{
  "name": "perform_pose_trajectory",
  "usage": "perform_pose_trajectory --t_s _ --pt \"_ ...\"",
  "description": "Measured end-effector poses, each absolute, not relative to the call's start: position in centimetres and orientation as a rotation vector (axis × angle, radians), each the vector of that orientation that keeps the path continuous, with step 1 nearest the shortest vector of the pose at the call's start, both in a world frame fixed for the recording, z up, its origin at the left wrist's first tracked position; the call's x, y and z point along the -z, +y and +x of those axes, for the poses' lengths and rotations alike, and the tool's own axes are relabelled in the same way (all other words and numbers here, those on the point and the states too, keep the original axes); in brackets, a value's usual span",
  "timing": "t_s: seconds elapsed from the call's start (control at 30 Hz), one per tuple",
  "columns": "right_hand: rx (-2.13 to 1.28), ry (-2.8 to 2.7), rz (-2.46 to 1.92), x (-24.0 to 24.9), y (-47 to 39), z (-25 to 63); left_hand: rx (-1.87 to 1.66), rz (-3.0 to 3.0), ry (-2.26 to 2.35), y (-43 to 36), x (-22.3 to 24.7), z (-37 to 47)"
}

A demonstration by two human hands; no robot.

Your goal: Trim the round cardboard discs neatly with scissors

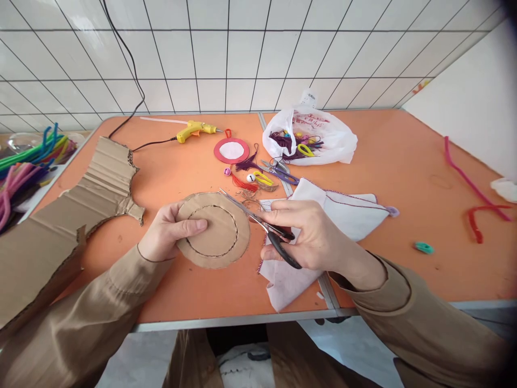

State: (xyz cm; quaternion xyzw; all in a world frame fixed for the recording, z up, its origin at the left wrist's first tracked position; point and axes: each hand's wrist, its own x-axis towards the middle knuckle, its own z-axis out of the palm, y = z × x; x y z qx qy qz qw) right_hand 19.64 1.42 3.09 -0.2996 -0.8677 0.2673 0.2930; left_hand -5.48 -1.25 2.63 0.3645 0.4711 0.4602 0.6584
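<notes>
My left hand (173,230) grips a round cardboard disc (214,258) by its left side, thumb lying on top. A smaller circle is cut or scored inside the disc's edge. In my right hand (311,231) is a pair of scissors (283,249) with black handles. Its blades point up and left, at the disc's upper right edge; I cannot tell whether they touch the cardboard. A white cloth (339,207) with dark stitched edging lies beneath and beyond my right hand.
A large torn cardboard sheet (97,178) covers the left. Farther back are a yellow glue gun (196,130), a red-rimmed disc (231,151), tassels (245,183), purple-handled scissors (283,173) and a white plastic bag (335,143). Pipe cleaners (476,178) lie at right.
</notes>
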Motion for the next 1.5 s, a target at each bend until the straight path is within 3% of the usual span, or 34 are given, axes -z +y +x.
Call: perform_pose_trajectory --t_s 0.67,1.0,1.2,1.5 --pt "-0.880 -2.259 -0.792 -3.2 1.5 19.5 -1.067 0.820 1.024 -1.3 -2.6 -5.3" --pt "-1.141 -2.091 -0.806 -2.8 1.8 19.8 -1.092 0.834 1.065 -1.3 -2.9 -5.6" --pt "-1.066 -2.118 -0.859 -2.4 2.1 19.9 -1.047 0.872 1.045 -0.8 -1.8 -5.9" --pt "-1.465 -1.648 -0.946 -1.2 1.3 17.4 -0.825 1.032 0.979 -0.4 -0.3 -5.0"
